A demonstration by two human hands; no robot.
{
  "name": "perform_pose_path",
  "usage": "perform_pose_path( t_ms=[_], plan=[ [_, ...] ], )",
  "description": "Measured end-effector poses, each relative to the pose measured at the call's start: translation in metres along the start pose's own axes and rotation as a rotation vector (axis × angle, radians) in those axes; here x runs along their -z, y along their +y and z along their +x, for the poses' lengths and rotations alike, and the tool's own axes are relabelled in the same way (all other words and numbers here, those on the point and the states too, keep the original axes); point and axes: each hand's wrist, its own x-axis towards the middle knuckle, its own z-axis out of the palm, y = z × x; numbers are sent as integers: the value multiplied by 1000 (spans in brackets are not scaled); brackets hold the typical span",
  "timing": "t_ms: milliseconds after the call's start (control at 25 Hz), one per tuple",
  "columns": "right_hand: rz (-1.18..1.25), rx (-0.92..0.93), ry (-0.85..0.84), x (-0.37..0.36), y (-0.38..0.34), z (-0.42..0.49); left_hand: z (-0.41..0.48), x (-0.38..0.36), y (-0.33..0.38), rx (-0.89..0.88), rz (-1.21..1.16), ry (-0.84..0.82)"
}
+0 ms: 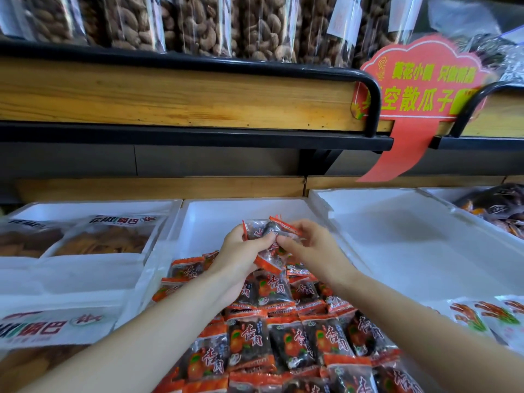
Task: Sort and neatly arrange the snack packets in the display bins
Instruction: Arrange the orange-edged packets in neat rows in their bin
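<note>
Snack packets [269,236], a small loose bunch, sit pinched between the left hand [241,251] and right hand [314,245] above the middle white bin [204,217], and the slick wrappers could slip and scatter the neat rows [283,341] below.

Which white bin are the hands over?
The middle bin, partly filled with orange-and-black packets; left hand and right hand grip a bunch above it.

Both hands hold a bunch of snack packets [268,236] above the middle white bin [215,211]: left hand [243,251] grips them, right hand [314,245] pinches them; more packets [283,336] lie below
</note>
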Motion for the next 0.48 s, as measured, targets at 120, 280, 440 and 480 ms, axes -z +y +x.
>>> perform_pose_path(
  t_ms=[120,280,440,480],
  plan=[
    [201,-124,-67,6,-15,-11,-11,3,2,25,-158,36],
    [511,-251,-6,17,-30,-26,-26,12,4,10,-174,37],
    [443,-229,61,23,-31,-39,-41,8,2,-55,-77,-19],
    [350,-216,31,24,-30,-44,-43,7,1,-74,-19,-6]
  ],
)
